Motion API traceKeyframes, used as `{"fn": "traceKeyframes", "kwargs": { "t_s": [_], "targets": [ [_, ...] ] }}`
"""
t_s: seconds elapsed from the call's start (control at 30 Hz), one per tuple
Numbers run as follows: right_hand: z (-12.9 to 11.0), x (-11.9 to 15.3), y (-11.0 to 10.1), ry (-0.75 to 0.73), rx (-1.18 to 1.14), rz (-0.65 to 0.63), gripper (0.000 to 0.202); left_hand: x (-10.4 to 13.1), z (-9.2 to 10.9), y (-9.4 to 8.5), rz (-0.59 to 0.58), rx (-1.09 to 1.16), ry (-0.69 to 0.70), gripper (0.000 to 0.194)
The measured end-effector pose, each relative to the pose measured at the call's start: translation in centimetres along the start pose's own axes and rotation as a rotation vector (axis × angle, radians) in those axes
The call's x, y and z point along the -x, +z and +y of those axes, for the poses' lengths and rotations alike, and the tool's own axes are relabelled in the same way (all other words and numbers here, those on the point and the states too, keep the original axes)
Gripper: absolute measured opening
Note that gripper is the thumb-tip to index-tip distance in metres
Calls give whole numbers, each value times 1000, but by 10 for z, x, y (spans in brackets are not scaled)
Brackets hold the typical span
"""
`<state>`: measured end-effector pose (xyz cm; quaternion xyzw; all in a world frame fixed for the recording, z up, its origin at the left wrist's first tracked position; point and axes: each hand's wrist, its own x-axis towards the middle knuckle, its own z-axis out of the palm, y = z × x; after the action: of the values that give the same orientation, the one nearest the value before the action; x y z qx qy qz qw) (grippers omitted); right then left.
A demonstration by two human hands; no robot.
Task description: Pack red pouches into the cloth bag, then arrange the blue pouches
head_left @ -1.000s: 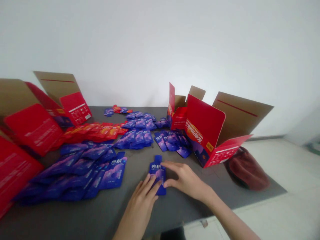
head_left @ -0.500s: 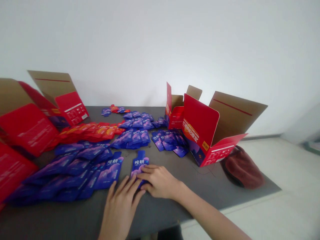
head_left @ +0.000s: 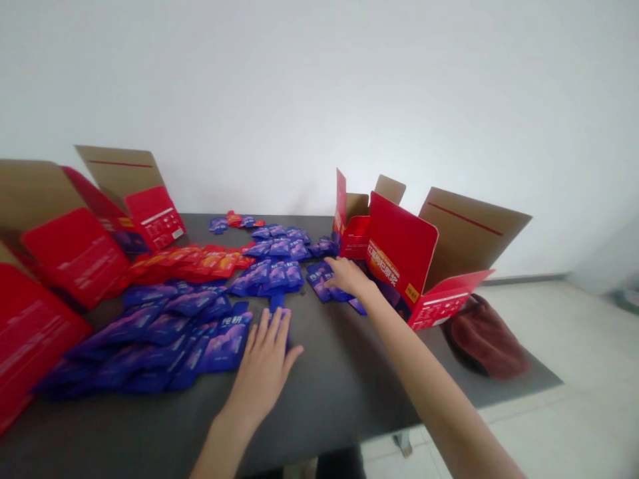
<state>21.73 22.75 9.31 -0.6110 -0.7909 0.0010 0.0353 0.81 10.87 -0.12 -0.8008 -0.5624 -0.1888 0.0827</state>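
My left hand point(head_left: 264, 366) lies flat with its fingers spread over a single blue-purple pouch point(head_left: 277, 303); most of that pouch is hidden beneath it. Farther out, my right hand point(head_left: 350, 278) reaches over a small group of blue pouches point(head_left: 318, 283) beside the open red carton point(head_left: 399, 256). Its thumb and fingers are apart, and I see no pouch lifted in them. Left of my left hand, a pouch point(head_left: 227, 340) lies at the edge of a large blue pouch heap point(head_left: 154, 339).
Orange-red pouches point(head_left: 200, 261) lie behind the blue heap, with more blue pouches point(head_left: 279, 247) at the centre back. Open red cartons point(head_left: 74, 256) crowd the left side; a smaller carton point(head_left: 354, 233) stands at the back right. A dark red cloth item point(head_left: 486, 339) sits at the table's right edge.
My right hand has left the pouch by my left hand and moved forward and right to the small pouch group. My left hand has shifted forward and right, covering more of the single pouch.
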Motion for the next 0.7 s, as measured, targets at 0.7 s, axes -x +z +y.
{"fn": "traceKeyframes", "kwargs": {
  "t_s": [0.7],
  "targets": [
    [-76, 125, 37, -452, 352, 260, 34, 1, 5, 9, -192, 121, -115, 57]
  ]
}}
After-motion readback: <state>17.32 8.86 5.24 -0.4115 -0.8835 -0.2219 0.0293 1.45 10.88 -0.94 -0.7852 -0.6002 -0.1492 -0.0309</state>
